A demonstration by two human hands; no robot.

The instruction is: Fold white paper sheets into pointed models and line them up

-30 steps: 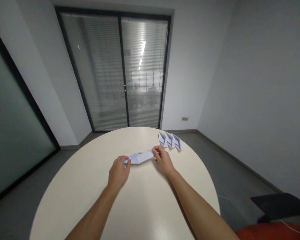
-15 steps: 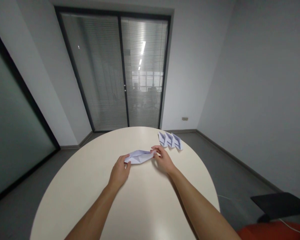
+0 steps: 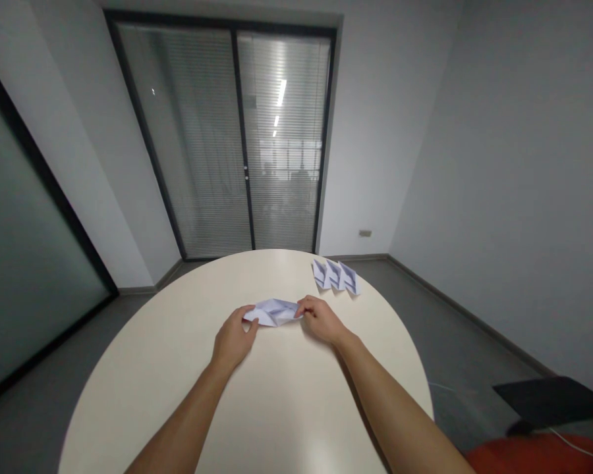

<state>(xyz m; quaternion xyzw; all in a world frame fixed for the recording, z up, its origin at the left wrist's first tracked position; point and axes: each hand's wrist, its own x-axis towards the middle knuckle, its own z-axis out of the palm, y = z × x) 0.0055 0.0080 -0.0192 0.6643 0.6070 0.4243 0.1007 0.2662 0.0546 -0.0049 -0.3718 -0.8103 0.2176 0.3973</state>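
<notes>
A folded piece of white paper (image 3: 273, 311), long and pointed at both ends, lies on the round cream table (image 3: 257, 395). My left hand (image 3: 234, 337) pinches its left tip between thumb and fingers. My right hand (image 3: 319, 318) is closed on its right end, the fingers curled over the tip. Both hands rest on the table top, with the paper stretched between them.
Three small folded white paper pieces (image 3: 336, 276) stand in a row near the table's far right edge. Glass doors with blinds (image 3: 237, 145) fill the wall behind. A dark chair part (image 3: 548, 398) and a red thing (image 3: 538, 455) sit at the lower right.
My right hand has moved left, bringing the paper's right end toward the left one. The paper between my hands has become shorter and wider.
</notes>
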